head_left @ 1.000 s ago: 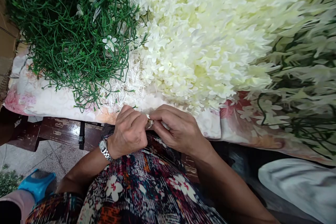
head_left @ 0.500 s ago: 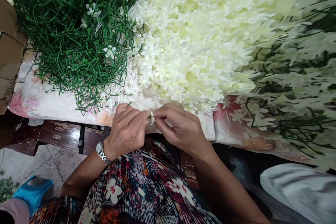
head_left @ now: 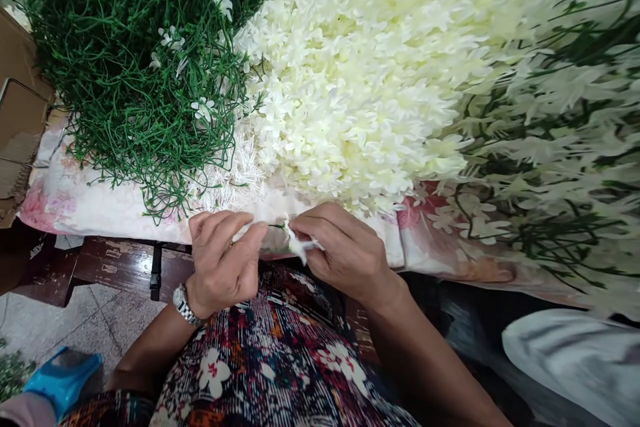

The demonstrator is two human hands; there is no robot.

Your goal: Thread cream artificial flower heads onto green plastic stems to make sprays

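Note:
My right hand (head_left: 345, 253) pinches a white artificial flower (head_left: 296, 245) between thumb and fingers, its petals partly hidden. A thin green stem (head_left: 275, 225) runs from the flower to the fingertips of my left hand (head_left: 225, 260), which is closed on it. Behind my left hand lies a tangled heap of green plastic stems (head_left: 150, 80) with a few white blossoms on it. Thin white strands (head_left: 235, 180) lie at its lower edge. A large pile of loose cream-white petals (head_left: 350, 100) spreads beyond my right hand.
White flowers on green stems (head_left: 540, 147) fill the right side. The piles rest on a floral-patterned cloth (head_left: 115, 207). A cardboard box (head_left: 20, 120) stands at the left edge. Below are a dark wooden bench (head_left: 120, 263) and a blue plastic object (head_left: 67, 377).
My left hand has drawn away to the left, so the green stem now shows between my hands. More of the white flower is visible at my right fingertips. The view has shifted slightly.

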